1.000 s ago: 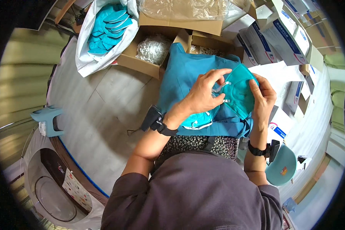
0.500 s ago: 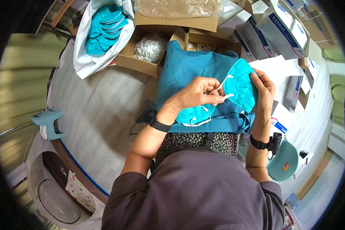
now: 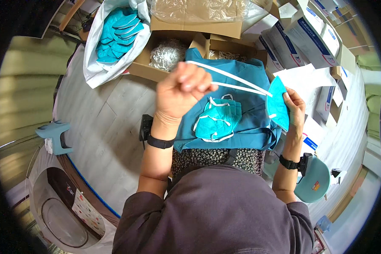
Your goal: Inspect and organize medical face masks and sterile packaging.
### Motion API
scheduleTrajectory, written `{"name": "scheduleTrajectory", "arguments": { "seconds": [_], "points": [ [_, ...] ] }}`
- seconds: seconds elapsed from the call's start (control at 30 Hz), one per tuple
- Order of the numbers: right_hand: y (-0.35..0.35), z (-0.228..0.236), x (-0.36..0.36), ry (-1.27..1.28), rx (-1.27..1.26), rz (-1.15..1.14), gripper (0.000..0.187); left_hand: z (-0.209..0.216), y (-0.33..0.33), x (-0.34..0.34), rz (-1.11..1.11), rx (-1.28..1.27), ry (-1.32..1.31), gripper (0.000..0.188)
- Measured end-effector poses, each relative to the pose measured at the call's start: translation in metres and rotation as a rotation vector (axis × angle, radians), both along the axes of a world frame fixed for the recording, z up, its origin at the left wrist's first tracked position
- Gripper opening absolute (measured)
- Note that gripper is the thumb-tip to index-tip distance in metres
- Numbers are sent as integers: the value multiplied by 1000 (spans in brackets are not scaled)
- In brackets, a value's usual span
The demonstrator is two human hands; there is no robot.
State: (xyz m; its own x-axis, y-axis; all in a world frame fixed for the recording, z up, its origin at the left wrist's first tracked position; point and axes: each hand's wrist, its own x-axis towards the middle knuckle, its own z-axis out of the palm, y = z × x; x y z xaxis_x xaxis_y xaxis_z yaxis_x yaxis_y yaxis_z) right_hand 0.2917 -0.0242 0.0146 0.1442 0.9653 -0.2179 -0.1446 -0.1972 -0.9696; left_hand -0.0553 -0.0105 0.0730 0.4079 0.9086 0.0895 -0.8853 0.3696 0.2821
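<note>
My right hand point(image 3: 295, 106) grips the edge of a teal folded face mask point(image 3: 277, 101). From that mask a white elastic strap point(image 3: 237, 80) runs taut in two strands to my left hand point(image 3: 184, 86), which is closed around its far end. The left fingers are slightly blurred. Below the stretched strap, more teal masks with white ear loops point(image 3: 218, 118) lie stacked on the blue cloth point(image 3: 252, 122) over my lap.
Beyond the cloth, an open carton holds a bundle of white elastic point(image 3: 167, 55), and a second carton point(image 3: 230, 44) holds small white pieces. A white sack point(image 3: 91, 63) of teal masks stands at far left. White-and-blue boxes point(image 3: 311, 38) pile up at far right, with a teal stool point(image 3: 315, 180) nearer.
My left hand has pulled away to the left and up, drawing the strap out long. The mask in my right hand has turned more edge-on. The stack on the cloth is now uncovered.
</note>
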Motion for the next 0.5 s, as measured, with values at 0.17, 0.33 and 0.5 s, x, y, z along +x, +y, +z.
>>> {"name": "scheduleTrajectory", "arguments": {
  "seconds": [0.17,0.33,0.5],
  "points": [
    [3,6,-7,49,4,-18,21,-19,-3,15,-154,115,328,51],
    [1,28,-14,14,33,-33,21,-31,-11,42,-216,263,885,17],
    [3,39,-21,9,73,-12,21,-46,-16,78,-161,302,916,17]
  ]
}}
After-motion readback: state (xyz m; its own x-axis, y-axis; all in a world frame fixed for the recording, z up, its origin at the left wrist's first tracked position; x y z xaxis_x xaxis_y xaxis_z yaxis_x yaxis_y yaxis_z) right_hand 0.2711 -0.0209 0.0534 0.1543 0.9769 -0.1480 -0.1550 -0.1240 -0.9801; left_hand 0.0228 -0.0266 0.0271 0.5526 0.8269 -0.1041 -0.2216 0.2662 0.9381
